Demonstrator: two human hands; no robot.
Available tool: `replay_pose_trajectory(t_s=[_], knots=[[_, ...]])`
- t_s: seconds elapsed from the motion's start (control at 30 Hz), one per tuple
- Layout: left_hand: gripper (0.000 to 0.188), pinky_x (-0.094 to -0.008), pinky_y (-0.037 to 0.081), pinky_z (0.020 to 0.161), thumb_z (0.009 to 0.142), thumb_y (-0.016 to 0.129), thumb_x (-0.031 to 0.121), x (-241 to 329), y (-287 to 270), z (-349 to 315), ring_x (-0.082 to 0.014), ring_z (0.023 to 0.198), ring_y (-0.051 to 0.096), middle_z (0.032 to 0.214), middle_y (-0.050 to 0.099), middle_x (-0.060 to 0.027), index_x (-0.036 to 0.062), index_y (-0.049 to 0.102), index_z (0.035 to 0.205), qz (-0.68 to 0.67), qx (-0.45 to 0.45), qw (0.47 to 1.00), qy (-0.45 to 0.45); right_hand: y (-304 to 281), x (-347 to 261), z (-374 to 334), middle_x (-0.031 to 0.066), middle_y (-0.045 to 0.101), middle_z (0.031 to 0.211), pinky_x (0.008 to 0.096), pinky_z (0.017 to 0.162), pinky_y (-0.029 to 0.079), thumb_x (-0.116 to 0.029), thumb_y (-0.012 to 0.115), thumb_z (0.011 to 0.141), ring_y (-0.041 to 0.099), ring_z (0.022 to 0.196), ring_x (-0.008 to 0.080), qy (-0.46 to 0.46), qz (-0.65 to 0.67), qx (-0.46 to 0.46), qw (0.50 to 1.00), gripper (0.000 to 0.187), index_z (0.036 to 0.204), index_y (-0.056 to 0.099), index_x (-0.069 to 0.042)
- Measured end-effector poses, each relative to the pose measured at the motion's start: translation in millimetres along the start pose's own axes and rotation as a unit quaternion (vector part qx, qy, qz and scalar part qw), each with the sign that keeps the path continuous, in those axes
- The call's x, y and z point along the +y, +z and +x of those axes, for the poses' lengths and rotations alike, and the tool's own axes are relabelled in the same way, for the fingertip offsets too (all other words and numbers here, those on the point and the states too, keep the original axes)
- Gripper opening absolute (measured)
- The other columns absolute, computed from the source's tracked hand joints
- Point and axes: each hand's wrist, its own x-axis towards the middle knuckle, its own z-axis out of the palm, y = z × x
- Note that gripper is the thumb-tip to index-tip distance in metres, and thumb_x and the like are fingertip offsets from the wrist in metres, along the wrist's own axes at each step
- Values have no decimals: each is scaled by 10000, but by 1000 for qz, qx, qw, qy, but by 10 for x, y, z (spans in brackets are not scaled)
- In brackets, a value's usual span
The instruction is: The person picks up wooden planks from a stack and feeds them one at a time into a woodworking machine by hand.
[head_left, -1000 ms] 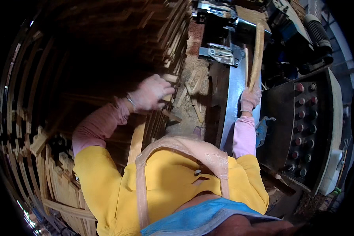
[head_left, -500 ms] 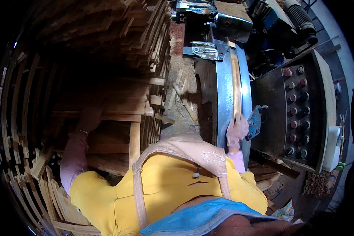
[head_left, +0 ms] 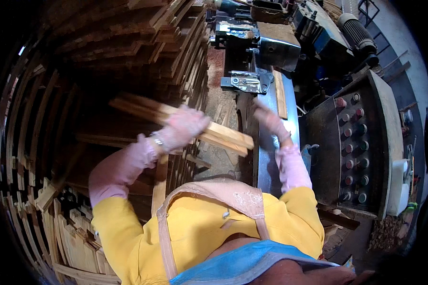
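Note:
My left hand (head_left: pixel 183 127), in a pale glove, is closed round a small bundle of wooden strips (head_left: pixel 233 136). The bundle is held aslant in front of me, its right end reaching the edge of the steel machine bed (head_left: pixel 268 166). Above that bed, my right hand (head_left: pixel 272 121) is blurred by motion, its fingers stretched toward the bundle side with nothing seen in them. A single wooden strip (head_left: pixel 280 97) lies lengthwise on the bed beyond the right hand, its far end running toward the machine's hooded part (head_left: pixel 279 40).
Tall stacks of wood strips (head_left: pixel 190 71) stand on the left. A control panel (head_left: pixel 354 142) with several coloured knobs is at the right. A metal clamp-like bracket (head_left: pixel 246 81) juts over the bed's left edge. Scraps and sawdust (head_left: pixel 218 107) cover the floor between.
My left hand has come out of the dark stack, rightward, with wooden strips in it. My right hand has let go of the strip on the bed, which has slid farther away.

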Motion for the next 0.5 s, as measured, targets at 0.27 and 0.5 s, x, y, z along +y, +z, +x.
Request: replay_pose_trajectory(t_s=[0.27, 0.5], knots=[[193, -439, 467, 974, 876, 664, 226, 1184, 215, 1165, -226, 969, 672, 941, 672, -30, 151, 674, 1054, -20, 189, 947, 257, 546, -1112, -2127, 260, 552, 1474, 409, 1166, 422, -284, 841, 842, 532, 1394, 375, 156, 257, 113, 947, 951, 1615, 347, -31], [393, -424, 425, 1016, 778, 753, 267, 994, 345, 1058, -215, 1076, 610, 1030, 632, -58, 137, 673, 1140, -84, 180, 936, 289, 939, -1017, -2173, 189, 655, 1230, 539, 948, 513, -274, 769, 885, 631, 1102, 417, 495, 10, 160, 854, 739, 1549, 467, -151]])
